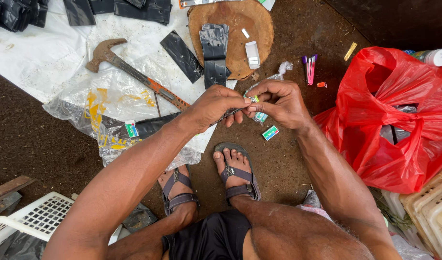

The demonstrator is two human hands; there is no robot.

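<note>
**Small wrapped piece pinched between both hands**

Bare brown earth lies under us, with a white plastic sheet (33, 58) spread upper left. Our left hand (213, 107) and right hand (278, 103) meet above our sandalled feet, fingers pressed together, pinching a small green-and-white wrapped piece (254, 98) and a thin dark strip. Cut black strips (214, 50) already lie on the round wooden block (249, 24). A rusty claw hammer (134, 72) and a red plastic bag (399, 120) hem in both sides; open ground remains ahead.

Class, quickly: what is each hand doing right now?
Left hand: pinched shut on a thin dark metal strip.
Right hand: fingers closed on a small green-and-white packet.
</note>
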